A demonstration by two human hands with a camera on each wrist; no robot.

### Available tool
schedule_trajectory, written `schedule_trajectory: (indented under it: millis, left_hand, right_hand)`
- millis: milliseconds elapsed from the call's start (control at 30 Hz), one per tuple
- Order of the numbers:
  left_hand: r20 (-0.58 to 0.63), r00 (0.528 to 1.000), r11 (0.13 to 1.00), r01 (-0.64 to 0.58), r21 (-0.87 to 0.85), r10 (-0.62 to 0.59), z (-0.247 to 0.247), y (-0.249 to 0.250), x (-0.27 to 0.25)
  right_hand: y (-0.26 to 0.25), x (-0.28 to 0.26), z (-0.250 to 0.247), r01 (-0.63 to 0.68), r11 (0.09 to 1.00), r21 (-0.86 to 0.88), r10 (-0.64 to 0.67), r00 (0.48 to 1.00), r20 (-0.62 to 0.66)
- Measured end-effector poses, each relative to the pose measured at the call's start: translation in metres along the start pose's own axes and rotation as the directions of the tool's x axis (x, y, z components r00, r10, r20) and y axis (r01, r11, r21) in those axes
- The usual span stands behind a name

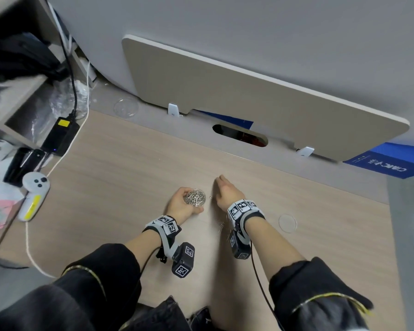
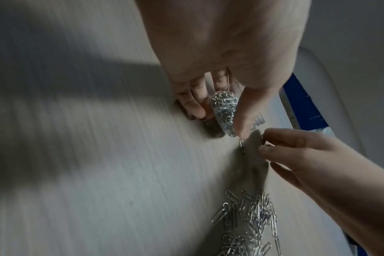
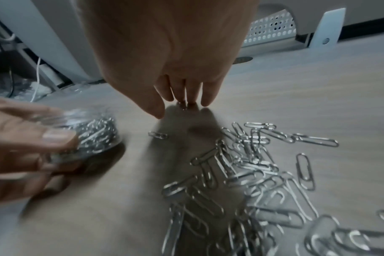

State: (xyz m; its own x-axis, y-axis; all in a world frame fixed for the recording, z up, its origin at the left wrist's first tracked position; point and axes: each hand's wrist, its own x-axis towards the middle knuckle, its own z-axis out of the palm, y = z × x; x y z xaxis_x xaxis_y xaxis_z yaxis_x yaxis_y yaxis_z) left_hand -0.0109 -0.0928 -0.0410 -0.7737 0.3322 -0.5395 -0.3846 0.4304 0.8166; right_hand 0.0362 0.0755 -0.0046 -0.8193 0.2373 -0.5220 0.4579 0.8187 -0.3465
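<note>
The left hand [image 1: 181,206] grips a small clear tub [image 1: 197,205] heaped with paper clips [image 3: 94,133], its fingers curled round the far wall and its thumb on the near rim. The tub is tilted toward the right hand [image 1: 227,192]; whether it touches the counter [image 1: 129,175] I cannot tell. The right hand is just beside the tub, with its fingers close together and pointing down and its thumb apart from them. Its fingertips [image 3: 205,102] meet the counter, and the middle ones rest on one small clip [image 3: 182,104]. A loose clip [image 3: 157,135] lies between the two hands, near the right thumb. A pile of clips [image 3: 252,173] is spread under the right wrist. A clear round lid [image 1: 287,223] lies to the right of that wrist.
</note>
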Motion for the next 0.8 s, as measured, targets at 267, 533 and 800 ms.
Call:
schedule_trajectory:
  millis: [267,533,800]
  left_hand:
    - [0.005,1.0,0.999,0.002,-0.043,-0.001,0.0,-0.003,-0.005]
    - [0.008,0.999,0.999,-0.032,-0.03,0.032,0.001,0.0,-0.01]
    - [0.043,0.999,0.997,-0.03,0.064,0.027,0.018,0.003,-0.015]
  right_hand:
    - [0.012,-0.042,0.029,0.275,0.94,-0.202,-0.27,0.961,0.053]
    - [0.016,-0.053,0.038,0.339,0.876,-0.342,-0.32,0.941,0.113]
    - [0.039,-0.07,0.033,0.231,0.902,-0.365,-0.203,0.973,0.112]
